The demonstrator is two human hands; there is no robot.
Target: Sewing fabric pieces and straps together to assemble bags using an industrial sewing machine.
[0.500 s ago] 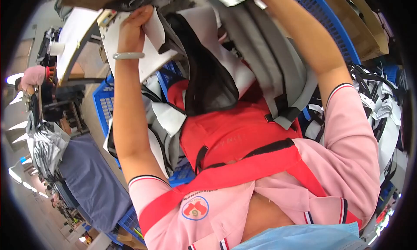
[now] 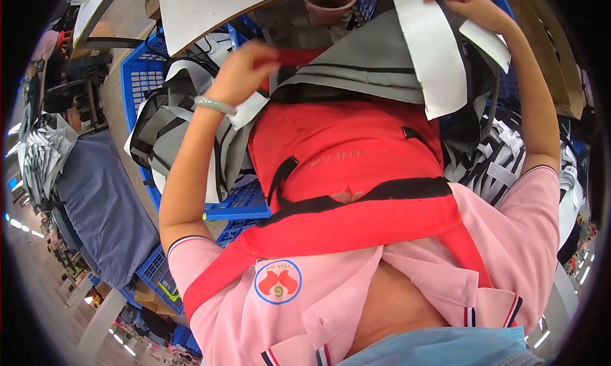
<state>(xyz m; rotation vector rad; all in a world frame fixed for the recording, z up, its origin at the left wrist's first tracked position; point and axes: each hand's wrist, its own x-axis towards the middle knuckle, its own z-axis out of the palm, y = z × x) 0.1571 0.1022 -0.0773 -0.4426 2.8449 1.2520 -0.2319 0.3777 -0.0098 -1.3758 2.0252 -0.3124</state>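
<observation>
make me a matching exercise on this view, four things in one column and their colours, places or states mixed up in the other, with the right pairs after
Column one
1. left grip
2. right grip
3. apron
4. bracelet

Column two
A. pale, around a wrist
B. at the upper end of a white panel
C. blurred, with no held thing to be seen
D. red, lying below the grey fabric in the picture

Right pairs: 1-C, 2-B, 3-D, 4-A
</observation>
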